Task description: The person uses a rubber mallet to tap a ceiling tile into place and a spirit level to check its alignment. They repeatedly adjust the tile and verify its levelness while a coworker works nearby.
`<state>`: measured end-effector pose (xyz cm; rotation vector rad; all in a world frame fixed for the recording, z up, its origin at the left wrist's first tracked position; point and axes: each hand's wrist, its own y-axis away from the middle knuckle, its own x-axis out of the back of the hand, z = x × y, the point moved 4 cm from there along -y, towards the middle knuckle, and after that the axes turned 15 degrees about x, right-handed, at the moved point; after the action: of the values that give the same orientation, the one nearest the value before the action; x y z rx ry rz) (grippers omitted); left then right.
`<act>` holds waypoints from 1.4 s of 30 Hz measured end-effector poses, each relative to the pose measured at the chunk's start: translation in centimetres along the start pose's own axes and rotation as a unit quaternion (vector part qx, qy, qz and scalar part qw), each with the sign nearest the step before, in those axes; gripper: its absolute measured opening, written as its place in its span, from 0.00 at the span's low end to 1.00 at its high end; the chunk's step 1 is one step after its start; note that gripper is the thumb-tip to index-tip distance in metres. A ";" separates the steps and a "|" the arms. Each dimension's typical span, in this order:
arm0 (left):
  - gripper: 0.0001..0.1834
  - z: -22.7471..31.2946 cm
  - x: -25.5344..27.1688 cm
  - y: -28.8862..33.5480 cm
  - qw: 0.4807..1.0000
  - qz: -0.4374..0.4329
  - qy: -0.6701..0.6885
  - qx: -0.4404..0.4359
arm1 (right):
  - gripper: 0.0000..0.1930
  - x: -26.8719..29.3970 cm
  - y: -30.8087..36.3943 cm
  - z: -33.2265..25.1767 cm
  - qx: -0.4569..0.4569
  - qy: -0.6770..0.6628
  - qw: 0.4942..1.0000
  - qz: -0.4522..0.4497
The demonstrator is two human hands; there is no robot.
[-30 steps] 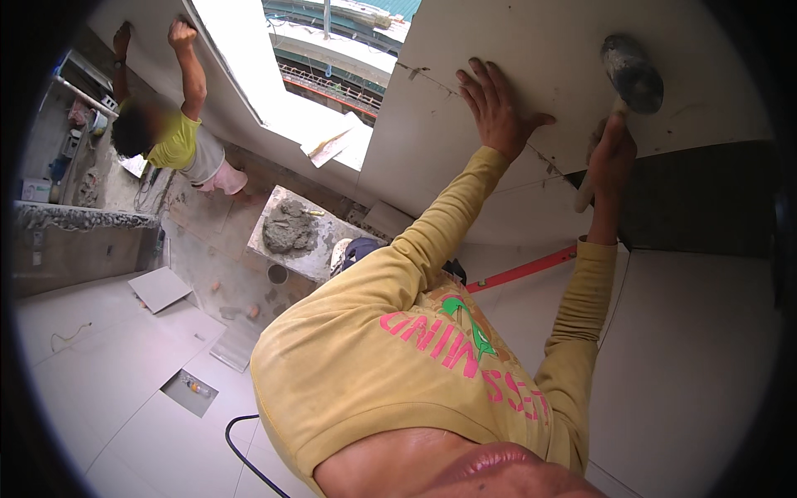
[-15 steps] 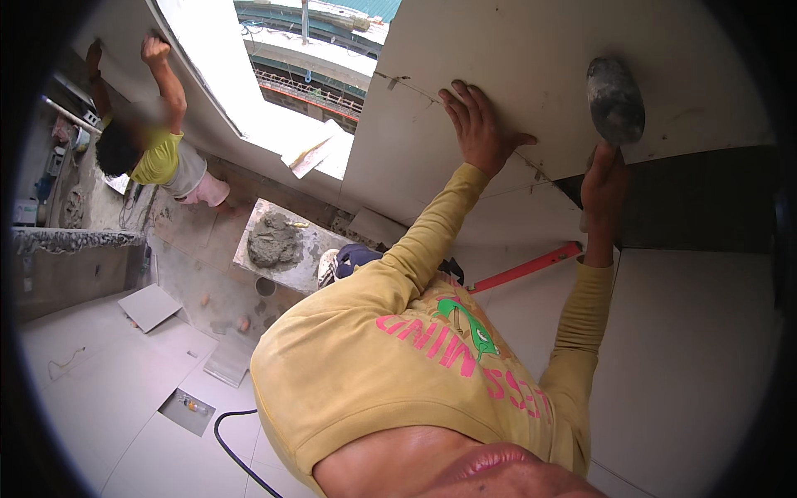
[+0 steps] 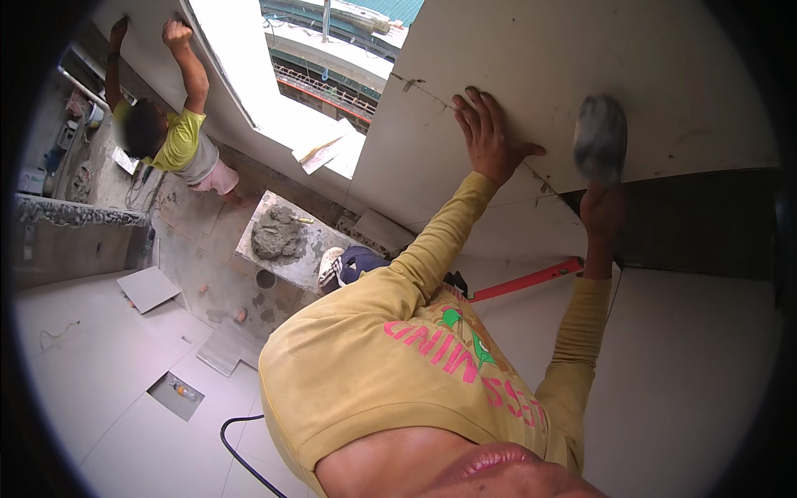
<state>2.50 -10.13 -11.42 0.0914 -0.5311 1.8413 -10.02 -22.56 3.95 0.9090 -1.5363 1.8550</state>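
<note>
Large, flat, off-white tiles (image 3: 531,50) are lining the wall beside a bright window opening (image 3: 332,79). A mallet with a dark, dust-smeared, rounded head (image 3: 601,137) is showing blurred before the tile surface; whether it is touching cannot be told. The person's right hand (image 3: 603,212), also blurred, is gripping it just below the head. To its left, the left hand (image 3: 488,145) is lying open against the tiles, fingers spread. Below, a long, straight red bar (image 3: 527,278) is slanting near the right sleeve (image 3: 577,324). Farther left, a heap of grey mortar (image 3: 276,232) is resting on a pale rectangular board (image 3: 320,241), and a co-worker in a yellow-and-grey shirt (image 3: 183,149) is raising both arms against the wall.
</note>
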 end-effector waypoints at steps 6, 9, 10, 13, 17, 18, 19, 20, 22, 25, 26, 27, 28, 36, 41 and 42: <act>0.84 0.3 0.3 -0.2 1.000 -0.012 0.000 0.013 | 0.20 1.2 2.2 1.1 0.117 -0.081 0.987 0.079; 0.83 0.6 0.6 -0.3 1.000 -0.018 -0.002 0.025 | 0.23 1.2 2.4 1.3 0.150 0.019 0.986 0.075; 0.83 0.5 0.4 -0.2 0.998 -0.035 -0.014 0.043 | 0.24 1.0 2.2 2.1 0.090 0.019 0.995 0.032; 0.85 0.1 -0.5 0.5 0.995 -0.058 -0.036 0.076 | 0.26 1.1 0.6 4.2 -0.028 -0.015 0.997 0.072; 0.85 0.0 -2.6 2.7 0.994 -0.039 0.022 0.100 | 0.29 2.2 0.0 4.4 -0.049 -0.003 0.998 0.048; 0.86 -0.1 -2.6 2.9 0.998 -0.003 0.016 0.056 | 0.28 2.5 0.1 4.2 -0.049 -0.026 0.998 0.038; 0.87 -0.2 -2.9 3.0 0.999 0.002 0.011 0.035 | 0.28 3.0 0.5 4.1 -0.066 -0.046 0.996 0.038; 0.88 -0.4 -3.0 3.1 1.000 0.018 0.002 0.016 | 0.27 3.2 0.9 4.0 -0.081 -0.067 0.994 0.037; 0.89 -1.1 -3.5 3.1 0.999 -0.008 -0.030 0.031 | 0.27 4.1 1.1 3.3 0.000 -0.054 0.993 0.107; 0.90 -1.6 -3.9 2.7 0.999 -0.007 -0.031 0.029 | 0.26 4.6 1.3 1.8 0.201 0.077 0.955 0.203; 0.90 -1.6 -4.1 2.5 1.000 0.003 -0.024 0.017 | 0.25 4.1 1.0 1.8 0.215 0.135 0.952 0.172; 0.90 -1.6 -4.2 2.4 1.000 0.013 -0.018 0.007 | 0.23 3.4 0.6 2.7 0.106 0.058 0.986 0.112; 0.90 -1.5 -4.2 2.5 1.000 0.024 -0.017 -0.009 | 0.22 2.4 0.8 4.1 -0.073 -0.041 0.996 0.029; 0.90 -1.8 -4.2 2.5 1.000 0.024 -0.015 -0.002 | 0.27 2.1 0.2 2.4 0.070 -0.100 0.988 0.095; 0.89 -1.2 -3.3 2.7 0.998 -0.021 -0.034 0.048 | 0.29 1.0 -0.2 3.6 -0.027 -0.107 0.994 0.007; 0.88 -1.0 -2.9 2.8 0.998 -0.020 -0.043 0.047 | 0.29 1.2 -0.1 3.5 -0.034 -0.097 0.995 0.013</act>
<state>1.07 -12.92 -14.16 0.2437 -0.4977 1.8298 -10.13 -26.00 5.37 1.0682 -1.7226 1.7643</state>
